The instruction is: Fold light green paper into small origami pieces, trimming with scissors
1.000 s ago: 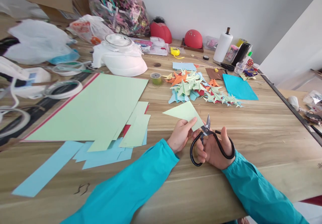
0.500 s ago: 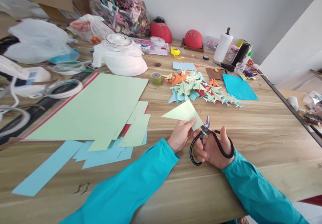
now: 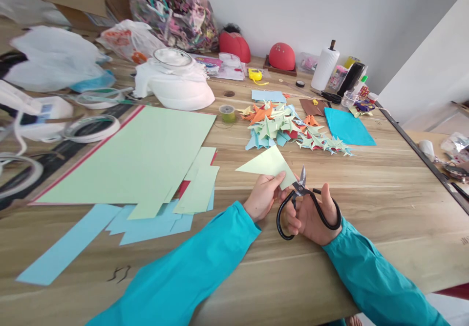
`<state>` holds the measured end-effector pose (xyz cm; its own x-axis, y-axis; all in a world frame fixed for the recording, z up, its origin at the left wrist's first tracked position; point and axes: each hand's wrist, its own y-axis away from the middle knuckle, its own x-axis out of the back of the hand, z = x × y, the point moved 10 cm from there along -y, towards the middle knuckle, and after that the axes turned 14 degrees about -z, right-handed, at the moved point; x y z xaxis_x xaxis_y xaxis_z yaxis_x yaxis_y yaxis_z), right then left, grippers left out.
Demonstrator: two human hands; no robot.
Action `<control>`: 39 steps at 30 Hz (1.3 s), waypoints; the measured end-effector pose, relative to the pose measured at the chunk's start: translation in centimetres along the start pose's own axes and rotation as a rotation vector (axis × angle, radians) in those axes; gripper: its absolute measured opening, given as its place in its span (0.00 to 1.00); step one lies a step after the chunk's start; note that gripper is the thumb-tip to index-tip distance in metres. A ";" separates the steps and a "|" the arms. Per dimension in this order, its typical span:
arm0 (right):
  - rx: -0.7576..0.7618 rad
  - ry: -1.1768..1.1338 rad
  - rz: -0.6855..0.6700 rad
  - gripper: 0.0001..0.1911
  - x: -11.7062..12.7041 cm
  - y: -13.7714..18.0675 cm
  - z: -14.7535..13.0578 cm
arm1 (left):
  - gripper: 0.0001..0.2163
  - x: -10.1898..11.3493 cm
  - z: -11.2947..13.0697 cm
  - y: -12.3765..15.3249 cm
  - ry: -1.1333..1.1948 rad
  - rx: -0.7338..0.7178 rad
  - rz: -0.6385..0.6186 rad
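My left hand (image 3: 263,196) pinches a folded piece of pale green paper (image 3: 266,162), its long point aimed left. In my right hand (image 3: 314,218) are black-handled scissors (image 3: 300,189), with thumb and fingers through the loops and the blades apart. One blade lies at the paper's lower right corner; whether it cuts in cannot be made out. Beyond the hands lies a pile of folded paper stars (image 3: 271,126) in green, orange, blue and red. Left of my hands, a large green sheet (image 3: 135,155) rests on the table with green strips (image 3: 198,189) and blue strips (image 3: 69,243) near it.
A teal sheet (image 3: 350,126) lies behind the stars at right. Farther back stand a white bottle (image 3: 325,69), a red pincushion (image 3: 282,56) and a yellow tape measure (image 3: 255,75). White cloth (image 3: 176,84), plastic bags (image 3: 54,57) and tape rolls (image 3: 91,129) crowd the left.
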<state>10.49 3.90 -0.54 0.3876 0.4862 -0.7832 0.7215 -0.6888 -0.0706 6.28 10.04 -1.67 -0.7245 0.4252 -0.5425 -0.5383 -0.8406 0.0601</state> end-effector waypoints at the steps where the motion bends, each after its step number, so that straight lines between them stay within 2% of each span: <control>1: -0.001 0.000 0.002 0.39 0.1 0.0 0.0 | 0.18 0.0 0.0 0.0 0.001 0.000 0.002; 12: 0.017 -0.007 -0.024 0.38 -0.1 0.0 -0.2 | 0.17 -0.1 0.0 -0.1 0.005 0.001 -0.029; 25: 0.025 -0.022 -0.008 0.38 0.0 0.1 -0.1 | 0.19 0.4 0.0 -0.2 -0.011 0.010 -0.004; 30: 0.045 -0.031 -0.026 0.36 -0.1 0.1 -0.3 | 0.19 -0.1 0.2 -0.2 -0.044 0.014 -0.052; 39: 0.020 -0.045 -0.028 0.38 0.1 0.1 -0.1 | 0.19 0.2 -0.2 -0.3 -0.031 0.029 -0.034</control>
<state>10.63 3.96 -0.63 0.3408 0.4810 -0.8078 0.7199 -0.6861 -0.1049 6.38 10.29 -1.98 -0.7185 0.4635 -0.5186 -0.5747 -0.8156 0.0672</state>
